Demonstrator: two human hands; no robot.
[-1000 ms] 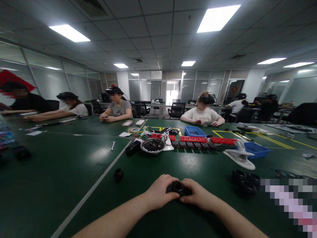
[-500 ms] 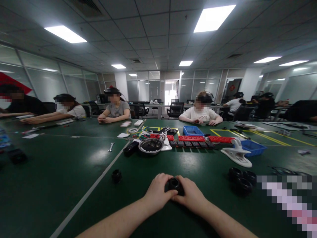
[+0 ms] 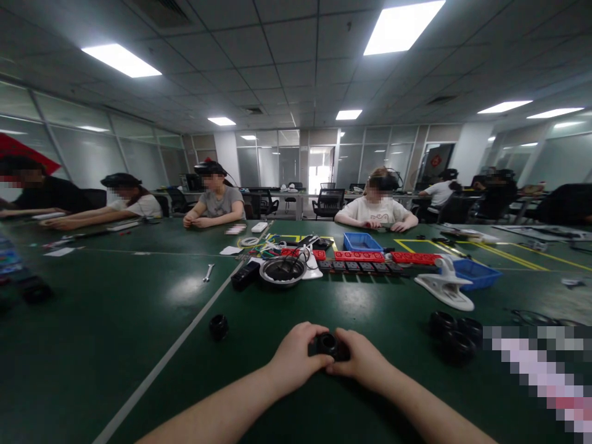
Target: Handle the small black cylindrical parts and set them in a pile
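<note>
Both hands hold a black ring-shaped part (image 3: 327,343) low over the green table, its round opening facing up. My left hand (image 3: 298,354) grips its left side, with the thumb across the near edge. On the right side, the fingers and thumb of my right hand (image 3: 358,357) are closed on it. A similar black part (image 3: 218,327) stands alone on the table to the left. Several more black rings (image 3: 457,344) sit grouped to the right of my right hand.
Ahead lie a metal bowl (image 3: 283,270), a black device (image 3: 245,275), red strips (image 3: 359,256), a blue bin (image 3: 362,242), a white clamp-like stand (image 3: 446,290), another blue bin (image 3: 476,274) and a wrench (image 3: 209,273). Several people sit around the tables.
My right hand has shifted slightly to the right, and more of the black part's right side shows. My left hand keeps nearly the same place.
</note>
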